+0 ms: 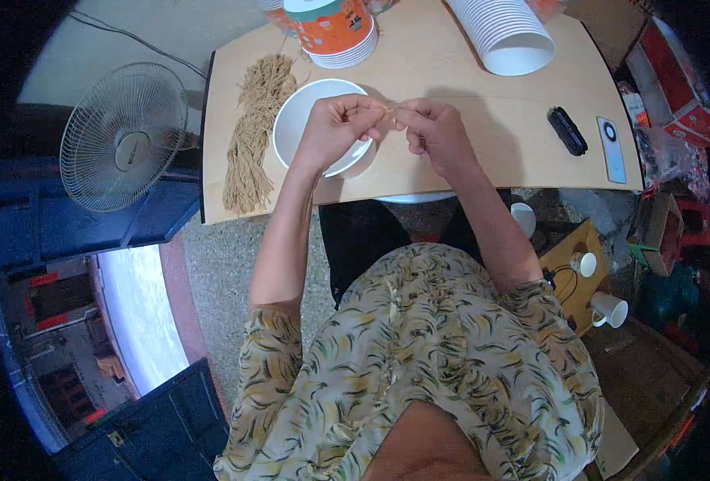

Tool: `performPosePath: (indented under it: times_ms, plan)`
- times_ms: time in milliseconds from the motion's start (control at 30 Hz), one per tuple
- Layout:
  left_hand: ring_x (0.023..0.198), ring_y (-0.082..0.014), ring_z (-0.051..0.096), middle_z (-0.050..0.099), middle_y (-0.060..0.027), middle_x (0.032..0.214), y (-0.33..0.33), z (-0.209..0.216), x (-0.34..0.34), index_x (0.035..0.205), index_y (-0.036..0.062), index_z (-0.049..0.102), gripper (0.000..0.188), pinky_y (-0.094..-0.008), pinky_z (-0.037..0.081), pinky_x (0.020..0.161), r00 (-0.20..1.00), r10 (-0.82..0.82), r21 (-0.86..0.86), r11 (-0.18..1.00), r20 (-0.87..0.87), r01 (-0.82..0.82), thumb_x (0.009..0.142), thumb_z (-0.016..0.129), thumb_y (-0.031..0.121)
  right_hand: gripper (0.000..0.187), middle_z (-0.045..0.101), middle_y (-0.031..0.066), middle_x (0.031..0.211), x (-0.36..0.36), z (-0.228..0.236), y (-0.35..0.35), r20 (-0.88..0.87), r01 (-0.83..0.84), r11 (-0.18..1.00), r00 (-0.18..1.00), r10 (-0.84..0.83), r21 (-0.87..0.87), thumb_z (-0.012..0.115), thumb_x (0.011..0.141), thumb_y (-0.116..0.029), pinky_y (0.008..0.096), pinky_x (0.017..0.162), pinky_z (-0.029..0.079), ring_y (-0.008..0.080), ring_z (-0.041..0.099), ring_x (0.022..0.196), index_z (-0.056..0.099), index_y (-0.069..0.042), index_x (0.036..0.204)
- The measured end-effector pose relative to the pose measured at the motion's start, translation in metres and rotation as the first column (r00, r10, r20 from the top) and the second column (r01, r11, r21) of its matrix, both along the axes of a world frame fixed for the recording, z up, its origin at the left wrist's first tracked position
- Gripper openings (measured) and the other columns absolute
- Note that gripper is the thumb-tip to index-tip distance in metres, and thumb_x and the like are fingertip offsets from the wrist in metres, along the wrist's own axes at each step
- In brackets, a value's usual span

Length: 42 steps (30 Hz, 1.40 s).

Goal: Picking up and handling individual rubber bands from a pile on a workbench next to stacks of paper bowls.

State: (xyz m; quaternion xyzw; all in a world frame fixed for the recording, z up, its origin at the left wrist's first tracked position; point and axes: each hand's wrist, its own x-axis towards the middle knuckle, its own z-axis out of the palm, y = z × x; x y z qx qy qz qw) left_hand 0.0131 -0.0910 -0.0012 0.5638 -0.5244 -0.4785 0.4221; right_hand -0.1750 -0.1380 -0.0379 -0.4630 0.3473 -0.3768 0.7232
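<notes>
My left hand (pixel 340 128) and my right hand (pixel 435 132) meet over the table with fingertips pinched close together. Between them is a small, thin tan strand (pixel 389 111), mostly covered by the fingers. Under my left hand stands a round white bowl (pixel 291 120); its visible inside is plain white. A long bundle of tan strings (pixel 252 136) lies to the left of the bowl. My right hand is just beyond the bowl's right rim, above the bare wood-coloured tabletop (pixel 483 120).
Behind the bowl stands an orange printed tub (pixel 335 28) on stacked white ones. A stack of white paper tubs (pixel 519 48) lies at the back right. A black case (pixel 567 131) and a phone (pixel 611 150) rest near the right edge. A fan (pixel 123 138) stands left.
</notes>
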Motion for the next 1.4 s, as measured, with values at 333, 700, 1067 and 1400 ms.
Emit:
performPosePath:
  times_ms: [333, 700, 1067, 1400]
  plan:
    - [0.069, -0.0080, 0.065, 0.070, -0.0057, 0.084, 0.000, -0.002, 0.003, 0.100, -0.0025, 0.068, 0.014, -0.0201, 0.051, 0.063, 0.998, -0.019, -0.003, 1.000, -0.053, 0.018, 0.091, 0.066, 0.009, 0.013, 0.059, -0.0047, 0.070, 0.012, -0.003, 0.002, -0.126, 0.102, 0.911, 0.978, -0.165, -0.401, 0.066, 0.088, -0.012, 0.0185, 0.047, 0.034, 0.0011, 0.044, 0.054, 0.069, -0.004, 0.098]
    - [0.068, -0.0087, 0.066, 0.071, -0.0070, 0.084, 0.000, -0.003, 0.006, 0.099, -0.0024, 0.068, 0.013, -0.0200, 0.052, 0.061, 0.995, -0.012, 0.020, 1.000, -0.098, 0.014, 0.088, 0.068, 0.005, 0.015, 0.060, -0.0052, 0.076, 0.010, -0.006, -0.003, -0.106, -0.020, 0.964, 0.994, -0.008, -0.265, 0.066, 0.089, -0.012, 0.0171, 0.049, 0.033, 0.0011, 0.043, 0.056, 0.066, -0.003, 0.100]
    - [0.070, -0.0089, 0.066, 0.071, -0.0061, 0.083, -0.001, -0.004, 0.008, 0.100, -0.0007, 0.069, 0.016, -0.0199, 0.050, 0.062, 0.996, -0.017, 0.012, 1.000, -0.085, 0.018, 0.087, 0.070, 0.009, 0.013, 0.060, -0.0038, 0.078, 0.009, -0.014, -0.003, -0.107, -0.060, 0.954, 0.994, 0.030, -0.293, 0.064, 0.090, -0.012, 0.0190, 0.052, 0.037, 0.0032, 0.045, 0.059, 0.065, -0.004, 0.100]
    - [0.071, -0.0078, 0.065, 0.070, -0.0061, 0.084, 0.001, -0.003, 0.004, 0.099, -0.0028, 0.067, 0.014, -0.0201, 0.054, 0.065, 0.985, -0.021, -0.001, 1.000, -0.173, 0.021, 0.085, 0.069, 0.000, 0.013, 0.062, -0.0026, 0.081, 0.003, -0.003, -0.008, -0.158, -0.121, 0.923, 0.985, 0.066, -0.366, 0.062, 0.090, -0.011, 0.0179, 0.053, 0.037, 0.0015, 0.050, 0.064, 0.064, -0.004, 0.101]
